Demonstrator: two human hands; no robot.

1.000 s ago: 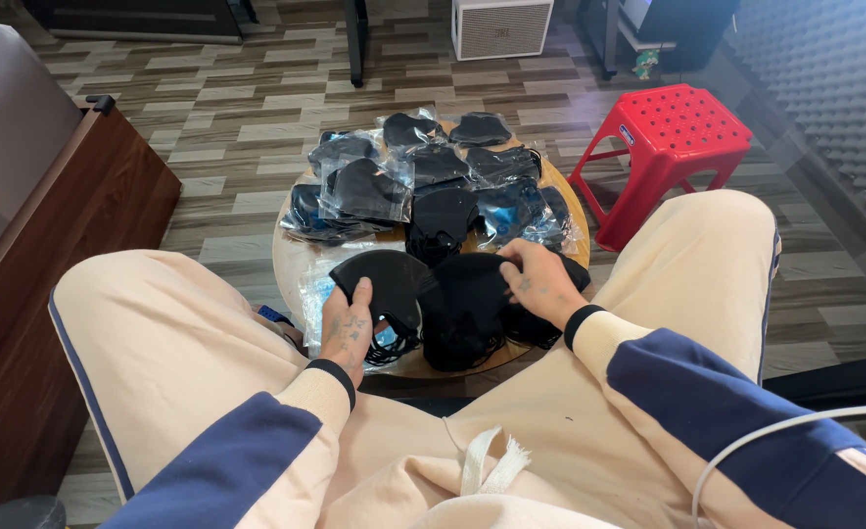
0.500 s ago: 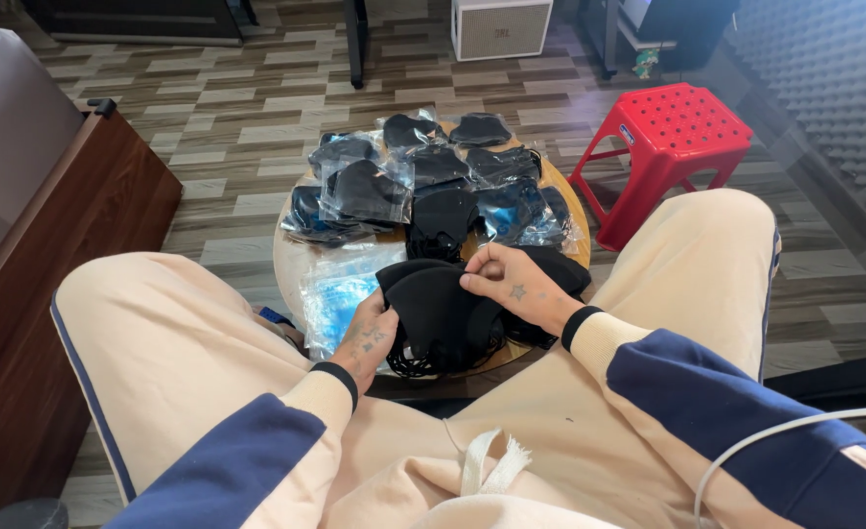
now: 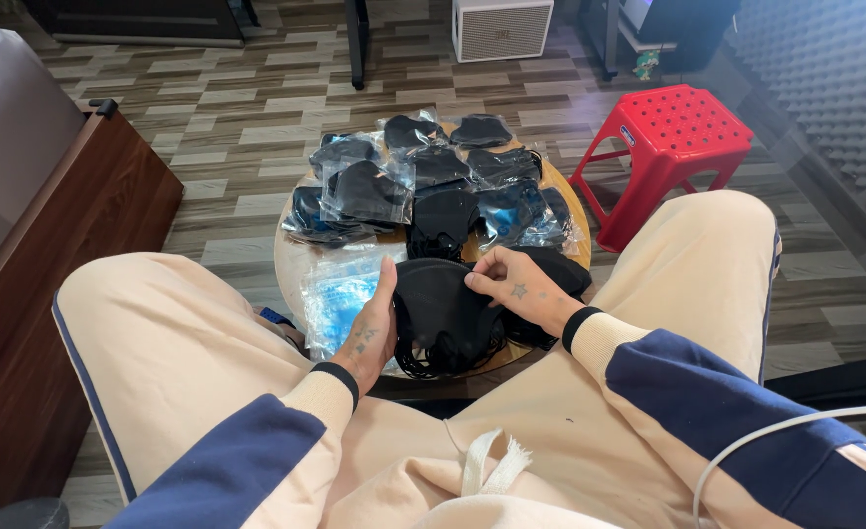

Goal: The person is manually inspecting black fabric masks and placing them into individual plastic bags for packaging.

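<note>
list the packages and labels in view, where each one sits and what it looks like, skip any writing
Clear plastic bags of black masks: heaped on the far half of the round wooden table, glossy and crinkled.
Empty clear bags with a blue tint: near left of the table, beside the left hand, flat.
Small blue label: on the red plastic stool, by its left edge.
White speaker: on the floor at top, boxy, small dark mark on its grille.

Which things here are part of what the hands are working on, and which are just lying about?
In hand: black mask, left hand, right hand, bagged masks, empty clear bags, round table.
Lying about: red stool, white speaker, wooden cabinet.
</note>
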